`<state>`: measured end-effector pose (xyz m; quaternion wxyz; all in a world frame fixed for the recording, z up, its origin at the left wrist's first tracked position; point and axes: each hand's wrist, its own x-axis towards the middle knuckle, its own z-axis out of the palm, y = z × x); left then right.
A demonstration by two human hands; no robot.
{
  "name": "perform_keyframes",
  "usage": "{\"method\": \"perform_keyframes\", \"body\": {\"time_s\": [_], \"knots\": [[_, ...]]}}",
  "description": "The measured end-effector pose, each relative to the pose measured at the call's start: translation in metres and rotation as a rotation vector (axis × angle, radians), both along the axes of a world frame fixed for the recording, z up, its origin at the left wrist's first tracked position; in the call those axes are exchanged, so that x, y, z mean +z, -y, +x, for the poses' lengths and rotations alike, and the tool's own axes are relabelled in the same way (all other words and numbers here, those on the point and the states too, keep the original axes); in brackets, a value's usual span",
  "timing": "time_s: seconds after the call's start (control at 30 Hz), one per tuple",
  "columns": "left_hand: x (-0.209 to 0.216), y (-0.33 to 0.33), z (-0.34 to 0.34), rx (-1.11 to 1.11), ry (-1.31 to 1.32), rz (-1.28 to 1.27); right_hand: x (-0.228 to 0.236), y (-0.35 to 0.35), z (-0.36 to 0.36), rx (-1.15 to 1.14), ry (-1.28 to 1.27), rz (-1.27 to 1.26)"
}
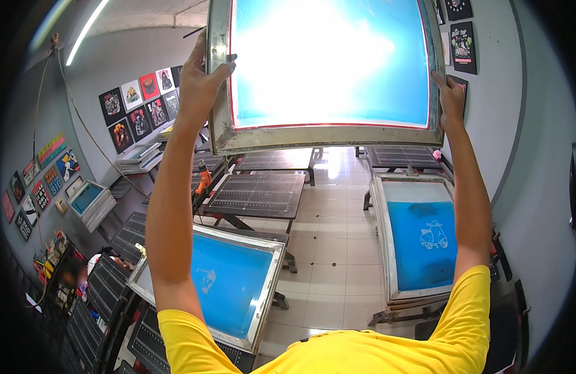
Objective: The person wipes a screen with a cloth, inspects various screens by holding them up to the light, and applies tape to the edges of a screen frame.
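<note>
A large screen printing frame [328, 137] is held up in front of me, its blue mesh lit so brightly from behind that the middle is washed out white. My left hand [202, 80] is closed round the frame's left side, thumb across the near face. A thin dark stick [193, 32] pokes out beside its fingers; I cannot make out what it is. On the opposite side, my right hand [450, 100] grips the lower right edge. The frame's top runs out of view.
Below left lies a blue screen [235, 287] with a faint pale design. A blue screen with a scooter design [418, 243] rests at right. Dark printing boards [257, 194], an orange heat gun [204, 176] and stacked frames [91, 202] stand around the tiled aisle [325, 249].
</note>
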<state>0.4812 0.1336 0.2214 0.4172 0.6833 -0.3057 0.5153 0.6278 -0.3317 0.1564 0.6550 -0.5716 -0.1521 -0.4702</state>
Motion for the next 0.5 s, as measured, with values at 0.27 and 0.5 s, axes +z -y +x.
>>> {"method": "perform_keyframes", "body": {"time_s": [0.27, 0.5], "knots": [[0.001, -0.008, 0.000, 0.017, 0.014, -0.021, 0.011, -0.009, -0.001, -0.017, 0.010, -0.010], [-0.009, -0.023, 0.004, -0.002, 0.018, -0.045, 0.006, -0.036, -0.014, 0.031, 0.045, 0.021]]}}
